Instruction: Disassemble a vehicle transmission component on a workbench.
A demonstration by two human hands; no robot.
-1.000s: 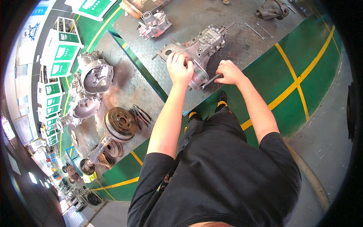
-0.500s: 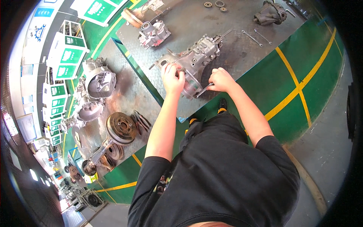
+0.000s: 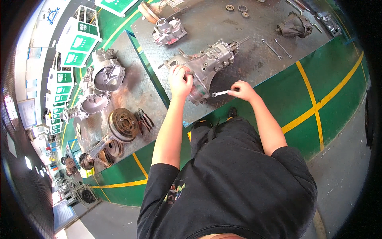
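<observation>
A grey metal gearbox [image 3: 215,59] lies on the metal-topped bench, its wide bell end toward me and its thin shaft pointing to the far right. My left hand [image 3: 181,81] is closed over the rim of the bell end, fingers curled on the far side and partly hidden. In my right hand [image 3: 243,91] is a silver wrench [image 3: 223,93], gripped near one end. The wrench points left, its free head close to the near edge of the bell end; a small gap seems to show between them.
Two more wrenches [image 3: 271,48] lie to the right, before a dark differential housing [image 3: 294,26]. Small gear rings [image 3: 242,8] sit at the back. A reddish-grey casting [image 3: 169,32] stands beyond the gearbox. The left bench holds open housings [image 3: 108,76] and a rusty brake drum [image 3: 124,124].
My right hand has drawn the wrench to the right, away from the edge of the bell end. My left hand keeps its hold on the rim. The view has shifted slightly.
</observation>
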